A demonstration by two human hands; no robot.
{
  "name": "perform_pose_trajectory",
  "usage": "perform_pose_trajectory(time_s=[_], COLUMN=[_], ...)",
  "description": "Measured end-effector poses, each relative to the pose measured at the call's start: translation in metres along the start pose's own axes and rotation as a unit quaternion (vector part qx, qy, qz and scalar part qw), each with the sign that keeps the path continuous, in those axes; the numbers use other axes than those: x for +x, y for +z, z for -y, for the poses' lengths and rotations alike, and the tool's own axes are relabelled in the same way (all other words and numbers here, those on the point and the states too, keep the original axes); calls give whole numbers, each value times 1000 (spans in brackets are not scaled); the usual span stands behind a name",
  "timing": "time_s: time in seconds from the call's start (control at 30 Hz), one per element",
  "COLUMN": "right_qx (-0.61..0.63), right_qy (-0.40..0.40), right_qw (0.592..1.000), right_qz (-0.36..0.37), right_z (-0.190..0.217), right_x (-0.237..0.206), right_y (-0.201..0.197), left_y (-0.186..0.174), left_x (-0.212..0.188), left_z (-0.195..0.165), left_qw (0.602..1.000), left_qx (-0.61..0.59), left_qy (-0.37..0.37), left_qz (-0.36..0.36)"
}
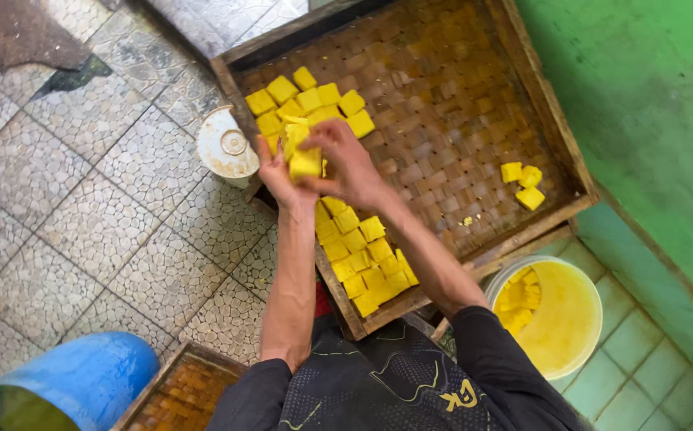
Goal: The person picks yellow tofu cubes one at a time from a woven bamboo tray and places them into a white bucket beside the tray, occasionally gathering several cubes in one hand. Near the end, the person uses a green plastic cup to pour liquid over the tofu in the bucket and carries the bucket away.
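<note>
A large woven bamboo tray (pixel 458 104) in a wooden frame lies in front of me. Yellow cubes (pixel 362 255) lie in rows along its near left side, and more yellow cubes (pixel 314 100) at its far left. My left hand (pixel 276 172) and my right hand (pixel 346 160) meet above the tray's left edge. Both hold a small stack of yellow cubes (pixel 305 160) between them. Three loose cubes (pixel 522 182) lie at the tray's right side.
A white bucket (pixel 582 335) with yellow liquid and cubes stands at the lower right. A white lidded container (pixel 227 148) sits left of the tray. A blue barrel (pixel 83 379) and a second woven tray (pixel 183 395) lie at the lower left. A green wall (pixel 649 96) runs along the right.
</note>
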State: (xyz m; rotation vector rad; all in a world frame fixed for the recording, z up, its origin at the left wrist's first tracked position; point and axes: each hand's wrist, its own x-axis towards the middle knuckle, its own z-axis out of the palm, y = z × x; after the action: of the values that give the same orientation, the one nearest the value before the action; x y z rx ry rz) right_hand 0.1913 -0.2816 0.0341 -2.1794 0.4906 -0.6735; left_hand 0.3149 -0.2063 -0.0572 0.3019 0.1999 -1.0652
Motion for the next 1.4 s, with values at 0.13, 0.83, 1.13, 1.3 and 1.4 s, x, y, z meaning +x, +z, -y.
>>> perform_pose_trajectory(time_s=[0.13,0.83,1.13,1.3,1.4], right_qx=[14,-39,-111,-181,-131], right_qy=[318,674,681,576,345], right_qw=[948,664,723,682,823], right_qz=[6,-323,1,-412,-432], right_z=[21,-91,-130,-92,-55], right_x=[-55,-604,-582,-498,-406], right_y=[-29,-128,-129,-158,-125], left_y=[34,72,31,18,24], left_x=[-21,-195,-169,-126,-106], left_z=[40,285,238,163,118], left_qw=[988,762,823,769,600], left_qx=[45,477,491,619,772], left_qy=[-109,-340,-239,-27,111], left_qz=[97,276,156,158,178])
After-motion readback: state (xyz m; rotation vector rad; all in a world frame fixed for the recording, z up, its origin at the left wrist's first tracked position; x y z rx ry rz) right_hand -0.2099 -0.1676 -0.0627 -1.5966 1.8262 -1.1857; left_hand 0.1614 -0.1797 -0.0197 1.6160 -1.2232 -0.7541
